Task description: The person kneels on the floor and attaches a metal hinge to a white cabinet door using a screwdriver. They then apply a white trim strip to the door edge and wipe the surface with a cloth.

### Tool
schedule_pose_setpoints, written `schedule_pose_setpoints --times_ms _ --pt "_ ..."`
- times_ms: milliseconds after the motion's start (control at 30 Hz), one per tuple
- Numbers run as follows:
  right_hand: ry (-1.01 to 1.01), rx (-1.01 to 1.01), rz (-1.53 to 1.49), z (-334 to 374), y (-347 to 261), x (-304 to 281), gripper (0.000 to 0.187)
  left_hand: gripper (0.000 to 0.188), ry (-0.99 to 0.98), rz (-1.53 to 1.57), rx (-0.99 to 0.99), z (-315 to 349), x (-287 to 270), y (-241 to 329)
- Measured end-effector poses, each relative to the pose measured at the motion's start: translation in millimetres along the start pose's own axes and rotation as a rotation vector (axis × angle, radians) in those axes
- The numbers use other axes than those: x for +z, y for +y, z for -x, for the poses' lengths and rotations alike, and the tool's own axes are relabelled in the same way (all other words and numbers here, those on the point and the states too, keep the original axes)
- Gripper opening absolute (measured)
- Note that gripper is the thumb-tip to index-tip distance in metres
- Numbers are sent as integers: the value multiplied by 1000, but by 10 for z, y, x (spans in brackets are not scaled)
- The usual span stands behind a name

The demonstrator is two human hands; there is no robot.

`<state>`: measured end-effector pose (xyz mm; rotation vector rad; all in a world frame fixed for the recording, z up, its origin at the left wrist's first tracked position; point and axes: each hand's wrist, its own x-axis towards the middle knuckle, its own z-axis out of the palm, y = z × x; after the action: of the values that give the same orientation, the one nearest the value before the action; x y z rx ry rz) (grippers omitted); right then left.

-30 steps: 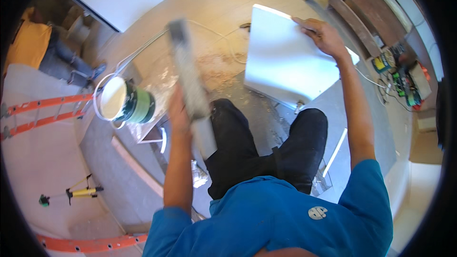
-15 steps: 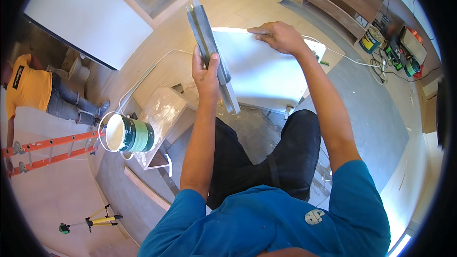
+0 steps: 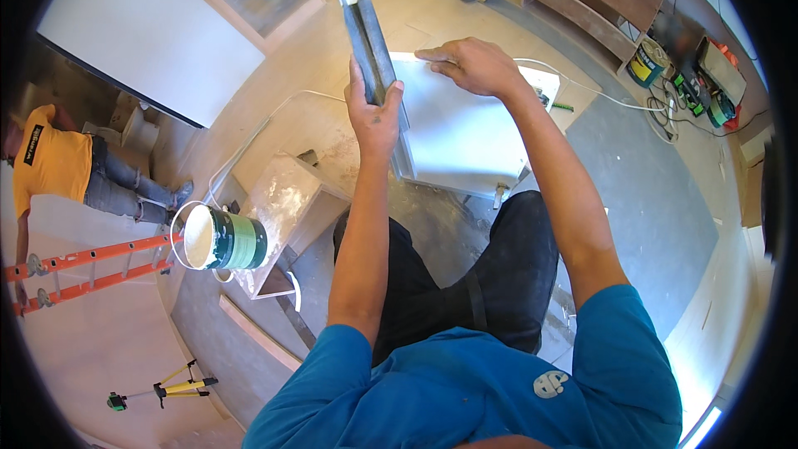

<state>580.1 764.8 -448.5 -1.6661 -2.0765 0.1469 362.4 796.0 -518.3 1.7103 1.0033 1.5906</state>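
Note:
My left hand [image 3: 374, 120] is wrapped round a long grey grooved bar [image 3: 371, 50], which it holds upright and slightly tilted. The bar's lower end stands in front of the near-left part of a white panel [image 3: 461, 133]. At the panel's far edge is my right hand [image 3: 478, 66], its index finger lying along the edge and its thumb on the white face. The other fingers are curled, and their tips are hidden. A small metal fitting [image 3: 499, 194] shows at the panel's near edge, close to my right knee.
A bucket [image 3: 233, 237] stands on a stained wooden box [image 3: 287, 199] at left. Beyond it are an orange ladder [image 3: 100, 254] and a person in a yellow shirt [image 3: 58, 150]. A yellow tripod [image 3: 187, 384] stands lower left. Tools and cables [image 3: 686, 96] lie far right.
My left hand and the grooved bar have moved right, with the bar turned a little. My right hand has slid left at the panel's far edge. Another person's leg has come into view at the top.

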Motion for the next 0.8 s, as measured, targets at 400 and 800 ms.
schedule_pose_setpoints --times_ms 400,800 --pt "28 -9 -32 6 85 18 38 66 -124 -633 86 -89 330 293" --pt "-90 -64 74 -91 110 41 48 55 20 -603 50 81 305 21"
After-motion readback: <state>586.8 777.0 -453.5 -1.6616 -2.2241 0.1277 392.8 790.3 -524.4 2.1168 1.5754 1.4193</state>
